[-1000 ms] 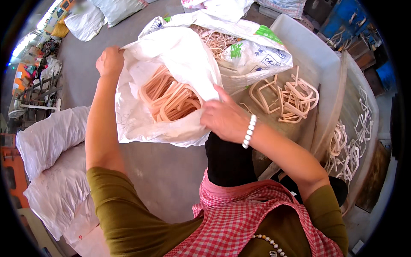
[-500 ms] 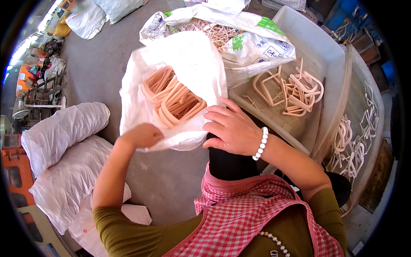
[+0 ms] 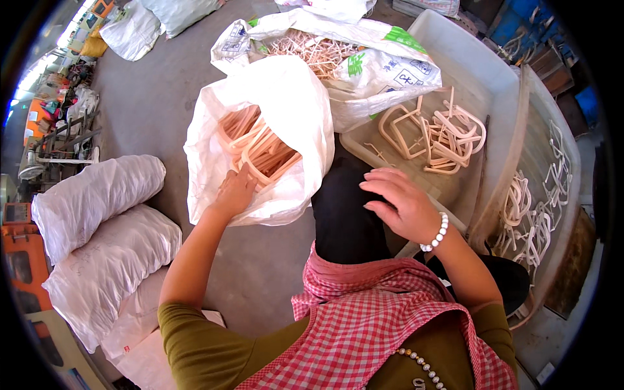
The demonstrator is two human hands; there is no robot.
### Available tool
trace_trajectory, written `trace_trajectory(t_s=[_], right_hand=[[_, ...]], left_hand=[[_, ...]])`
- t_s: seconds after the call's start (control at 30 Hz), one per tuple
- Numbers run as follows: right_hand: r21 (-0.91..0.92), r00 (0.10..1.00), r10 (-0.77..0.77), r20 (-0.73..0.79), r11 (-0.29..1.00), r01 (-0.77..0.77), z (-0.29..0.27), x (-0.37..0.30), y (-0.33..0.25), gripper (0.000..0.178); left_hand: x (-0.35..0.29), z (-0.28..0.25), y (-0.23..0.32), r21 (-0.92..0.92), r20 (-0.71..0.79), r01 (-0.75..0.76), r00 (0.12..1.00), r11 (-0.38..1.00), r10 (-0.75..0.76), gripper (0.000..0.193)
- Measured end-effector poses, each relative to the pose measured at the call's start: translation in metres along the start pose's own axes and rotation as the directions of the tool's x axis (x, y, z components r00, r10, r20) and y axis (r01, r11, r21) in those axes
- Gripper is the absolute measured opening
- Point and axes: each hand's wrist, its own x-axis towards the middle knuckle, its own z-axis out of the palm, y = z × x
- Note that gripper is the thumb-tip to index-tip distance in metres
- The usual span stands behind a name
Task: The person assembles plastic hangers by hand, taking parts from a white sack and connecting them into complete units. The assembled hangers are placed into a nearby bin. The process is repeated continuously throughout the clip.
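Note:
A white woven sack [image 3: 309, 104] stands with its mouth wide, holding several bundled pinkish-beige rounded plastic loops [image 3: 263, 151]. My left hand [image 3: 235, 193] lies over the sack's near rim, its fingers stretched inward and touching the nearest loops; no grip on them shows. Above my dark-trousered knee, my right hand [image 3: 404, 203] hangs apart from the sack, fingers spread and nothing in them. A white bead bracelet circles that wrist. Loose pinkish loops [image 3: 448, 140] of the same kind lie tangled in a pale plastic tub [image 3: 497, 84] on the right.
Behind the sack, a printed woven bag [image 3: 383, 91] holds thin pinkish scraps [image 3: 312, 52]. White bent pieces [image 3: 536, 227] lie in another tub at the far right. Stuffed white sacks [image 3: 107, 201] are stacked on the left, with orange machinery [image 3: 26, 270] beyond them.
My left hand has moved right and up, from outside the sack's rim onto the loops. My right hand has let go of the rim and drawn away rightward. The sack's mouth has shifted shape slightly.

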Motion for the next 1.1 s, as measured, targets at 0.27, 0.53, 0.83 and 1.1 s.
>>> trace_trajectory(t_s=[0.27, 0.53, 0.83, 1.1], right_hand=[[0.026, 0.998, 0.057, -0.036, 0.998, -0.057, -0.007, -0.007, -0.002, 0.028], [0.05, 0.973, 0.208, -0.099, 0.978, -0.203, -0.031, -0.053, -0.003, 0.021], [0.207, 0.939, 0.29, -0.183, 0.946, -0.251, -0.032, -0.085, -0.01, 0.028], [0.254, 0.822, -0.07, -0.565, 0.933, 0.255, -0.047, -0.051, -0.079, 0.076]], left_hand=[[0.007, -0.001, 0.003, 0.229, -0.141, -0.339, 0.916, 0.912, 0.376, 0.039], [0.042, -0.034, 0.006, 0.217, -0.023, -0.695, 0.698, 0.685, 0.716, 0.042], [-0.007, -0.175, 0.018, 0.267, -0.312, -0.633, 0.657, 0.727, 0.686, 0.03], [-0.143, -0.192, 0.239, 0.595, -0.384, -0.746, 0.063, 0.299, 0.921, 0.026]])
